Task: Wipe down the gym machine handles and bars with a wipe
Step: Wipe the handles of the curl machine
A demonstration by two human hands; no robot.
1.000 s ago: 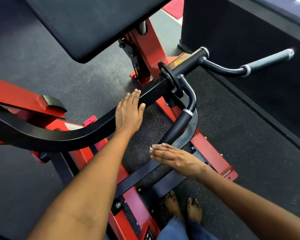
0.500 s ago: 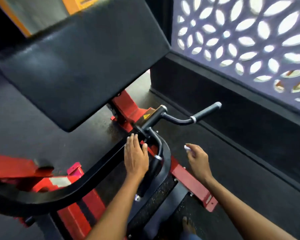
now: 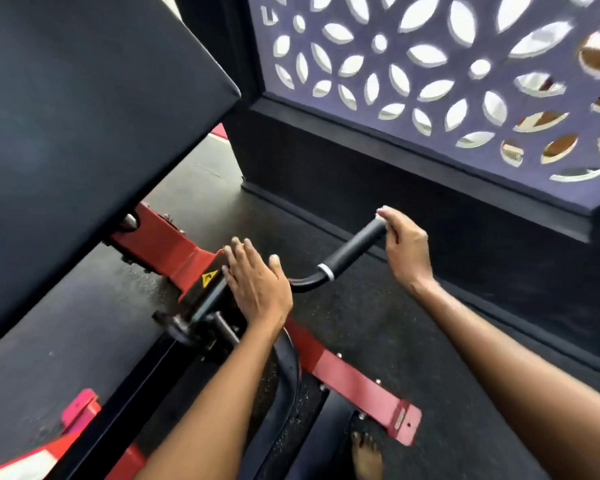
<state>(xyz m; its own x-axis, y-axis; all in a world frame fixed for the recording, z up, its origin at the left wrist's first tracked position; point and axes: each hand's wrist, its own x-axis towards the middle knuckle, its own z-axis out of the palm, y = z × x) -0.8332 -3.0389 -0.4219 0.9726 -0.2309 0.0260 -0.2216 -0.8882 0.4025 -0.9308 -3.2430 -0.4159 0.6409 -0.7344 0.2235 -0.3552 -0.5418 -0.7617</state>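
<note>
Right hand [image 3: 406, 244] at far end of the handle grip [image 3: 355, 247], fingers curled over its tip; wipe not visible in this frame, so cannot tell if it sits under the fingers. Left hand [image 3: 257, 285] flat, fingers straight, pressing on the black bar [image 3: 205, 299] near centre, beside the yellow warning label [image 3: 208, 279]. Handle juts right and far from that bar.

Handling, judged: grip looks rubbery, stiff, non-slip; steel beneath is rigid, fixed to machine, won't shift much. Best hold: wrap wipe round grip, draw along toward the white collar [image 3: 326, 271]. A wipe would be light, limp, apt to bunch.

Count: 2 hands, 1 handle grip seen, 1 collar, 1 back pad [image 3: 84, 133] upper left, 1 bare foot [image 3: 366, 455] near.
</note>
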